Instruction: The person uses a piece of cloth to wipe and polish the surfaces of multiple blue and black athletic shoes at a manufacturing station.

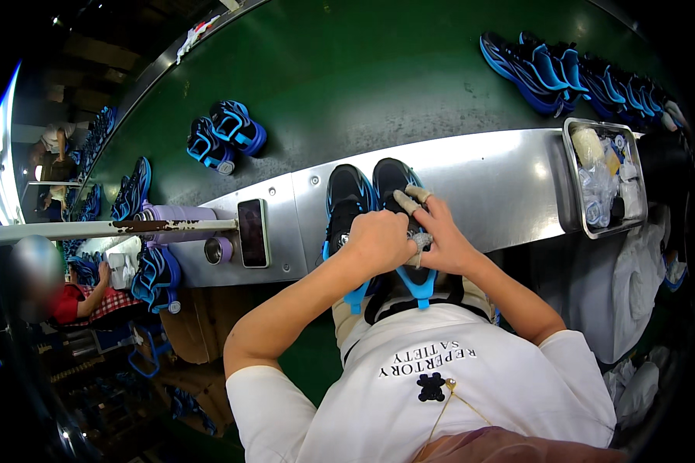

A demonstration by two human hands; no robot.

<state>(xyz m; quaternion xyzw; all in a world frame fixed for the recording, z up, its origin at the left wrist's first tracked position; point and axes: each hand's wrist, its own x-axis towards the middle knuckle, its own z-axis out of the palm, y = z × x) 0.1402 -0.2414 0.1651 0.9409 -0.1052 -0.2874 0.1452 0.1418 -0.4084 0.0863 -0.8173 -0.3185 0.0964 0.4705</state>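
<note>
A pair of black-and-blue sneakers stands side by side on the metal ledge, toes pointing away from me. My left hand [380, 241] reaches across to the right sneaker [394, 174], its fingers curled closed over the lace area; what they hold is hidden. My right hand [445, 235] lies on the same shoe with fingers spread. Beige covers sit on two of its fingertips, and the thumb has a greyish wrap beside my left hand. Partly behind my left forearm is the left sneaker [348, 187]. Bright blue heel tabs point toward my body.
Beyond the metal ledge [494, 166] runs a green belt [347, 69] bearing another sneaker pair [225, 136] and a row of sneakers [544, 73]. A tray [567, 166] of small packets is at right; a phone [253, 233] and purple bottle [174, 214] are at left, under a pole [77, 231].
</note>
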